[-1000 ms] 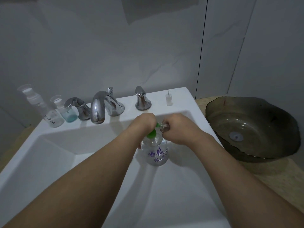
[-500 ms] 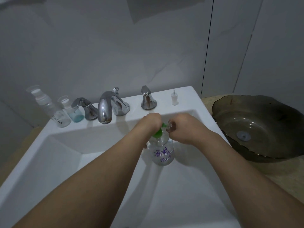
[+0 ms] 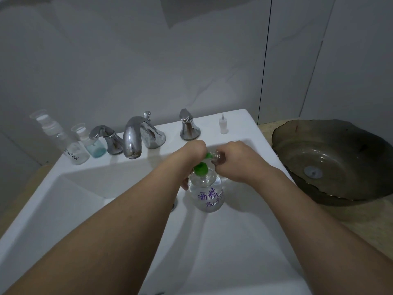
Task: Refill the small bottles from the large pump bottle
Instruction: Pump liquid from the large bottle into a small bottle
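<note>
Fingers of right hand (image 3: 238, 160) pinch small bottle (image 3: 218, 157) at green pump (image 3: 202, 167).

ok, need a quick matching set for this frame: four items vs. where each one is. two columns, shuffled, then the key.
Items
1. pump bottle
2. small bottle
3. blue-liquid bottle
4. white nozzle cap

Places
A. back ledge, right of the right tap handle
B. held in the right hand, at the green spout
C. in the sink basin, left hand on its pump
D. back ledge, left of the left tap handle

Pairs: 1-C, 2-B, 3-D, 4-A
</note>
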The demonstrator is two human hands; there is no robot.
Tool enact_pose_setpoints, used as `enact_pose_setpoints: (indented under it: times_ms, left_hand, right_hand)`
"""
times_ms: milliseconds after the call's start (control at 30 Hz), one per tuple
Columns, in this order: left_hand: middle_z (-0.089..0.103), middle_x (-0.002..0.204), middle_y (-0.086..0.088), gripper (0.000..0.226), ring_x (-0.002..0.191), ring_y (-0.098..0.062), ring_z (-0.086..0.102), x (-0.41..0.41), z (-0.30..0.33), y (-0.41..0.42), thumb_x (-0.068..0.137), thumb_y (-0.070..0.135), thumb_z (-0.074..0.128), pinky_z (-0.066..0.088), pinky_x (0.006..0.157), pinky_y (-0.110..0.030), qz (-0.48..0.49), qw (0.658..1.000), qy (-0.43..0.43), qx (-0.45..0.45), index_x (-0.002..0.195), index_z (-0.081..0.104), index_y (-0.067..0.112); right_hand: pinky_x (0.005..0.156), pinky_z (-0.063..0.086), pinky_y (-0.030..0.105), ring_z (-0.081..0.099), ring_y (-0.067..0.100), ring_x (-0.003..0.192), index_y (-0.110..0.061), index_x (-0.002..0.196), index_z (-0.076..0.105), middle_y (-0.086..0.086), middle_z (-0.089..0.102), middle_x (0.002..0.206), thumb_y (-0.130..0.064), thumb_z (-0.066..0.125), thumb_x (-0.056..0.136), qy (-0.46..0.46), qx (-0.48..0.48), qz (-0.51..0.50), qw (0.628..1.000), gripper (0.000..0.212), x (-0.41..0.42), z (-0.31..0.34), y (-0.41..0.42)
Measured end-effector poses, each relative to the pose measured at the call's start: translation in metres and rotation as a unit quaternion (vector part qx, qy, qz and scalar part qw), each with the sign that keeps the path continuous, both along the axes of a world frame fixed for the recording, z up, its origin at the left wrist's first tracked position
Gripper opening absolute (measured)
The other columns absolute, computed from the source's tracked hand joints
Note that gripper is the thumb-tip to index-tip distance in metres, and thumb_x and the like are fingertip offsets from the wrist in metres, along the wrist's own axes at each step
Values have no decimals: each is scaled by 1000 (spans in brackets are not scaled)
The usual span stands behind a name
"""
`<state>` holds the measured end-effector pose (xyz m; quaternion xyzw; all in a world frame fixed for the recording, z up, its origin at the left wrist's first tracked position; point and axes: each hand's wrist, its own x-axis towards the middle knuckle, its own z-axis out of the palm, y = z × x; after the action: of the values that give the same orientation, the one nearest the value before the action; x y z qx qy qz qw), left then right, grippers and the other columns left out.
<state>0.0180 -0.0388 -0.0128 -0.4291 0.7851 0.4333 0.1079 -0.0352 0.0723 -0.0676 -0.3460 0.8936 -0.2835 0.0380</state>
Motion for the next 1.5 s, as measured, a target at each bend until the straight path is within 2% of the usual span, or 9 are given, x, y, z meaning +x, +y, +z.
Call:
enact_pose_setpoints:
  times_ms: [133, 267, 467, 733, 1000, 1167, 1300, 1367, 1500]
  left_hand:
    - [53, 90, -23, 31, 80, -39, 53, -3, -5, -1, 99, 7, 26, 46, 95, -59, -16, 1000, 20, -16, 78, 47, -3]
    - [51, 135, -27, 37, 123, -40, 51, -8, -18, -6, 104, 6, 28, 42, 99, -43, -51, 997, 29, -56, 131, 48, -10]
    - [57, 119, -28, 29, 104, -42, 59, -5, -21, -3, 91, -4, 41, 52, 90, -45, -106, 986, 16, -127, 115, 58, -6]
    - [50, 84, -19, 29, 87, -40, 56, -3, -11, -2, 94, 10, 27, 51, 86, -59, -42, 998, 3, -39, 73, 44, 0]
    - [57, 99, -20, 37, 83, -41, 58, -3, -7, -12, 81, 31, 31, 53, 71, -51, -6, 999, -38, 31, 88, 53, 1]
    - [54, 106, -24, 39, 100, -48, 55, 0, -3, -4, 93, 23, 28, 51, 86, -60, 7, 999, -24, 19, 111, 52, -2]
    - [54, 121, -28, 35, 120, -44, 50, -2, -6, -1, 102, 6, 25, 44, 102, -46, -9, 1000, 22, 6, 107, 55, -10]
    - [55, 102, -25, 28, 110, -46, 55, -2, -12, -1, 97, 3, 29, 50, 94, -53, -20, 999, 16, -32, 82, 51, -7]
    - [57, 116, -27, 30, 101, -41, 59, -7, -24, -2, 88, -5, 38, 51, 80, -41, -54, 994, 31, -85, 110, 58, -4]
  right_hand:
    - [53, 41, 27, 55, 18, 63, -19, 57, 52, -3, 55, 61, -14, 62, 72, -10, 3, 0, 1000, 19, -1, -1, 0]
    - [54, 39, 26, 55, 21, 64, -17, 60, 52, -1, 55, 64, -11, 60, 72, -28, 19, 13, 999, 15, -2, -6, -1]
    - [49, 34, 25, 51, 15, 59, -19, 55, 47, -3, 50, 61, -11, 60, 70, -23, 33, 5, 999, 22, -4, -9, -2]
    - [53, 40, 26, 53, 17, 62, -21, 58, 53, -6, 53, 62, -10, 60, 69, -2, 10, 2, 1000, 17, -2, -4, 0]
    - [55, 42, 28, 54, 21, 64, -20, 59, 53, -4, 57, 63, -14, 59, 69, 24, -9, 6, 1000, 13, 0, 1, -1]
    - [49, 30, 23, 48, 9, 58, -25, 53, 46, -10, 50, 59, -14, 60, 70, 6, -15, -1, 1000, 25, -1, 0, 0]
    - [49, 33, 24, 50, 12, 58, -22, 55, 48, -6, 51, 60, -14, 61, 72, -3, -4, 4, 1000, 24, -1, -1, 0]
    - [53, 41, 27, 54, 19, 63, -19, 59, 53, -1, 54, 64, -14, 60, 73, -6, 9, 3, 1000, 16, -1, -2, 0]
    - [53, 39, 26, 52, 15, 62, -21, 57, 51, -3, 53, 65, -11, 61, 71, -23, 27, 5, 999, 20, -1, -4, -1]
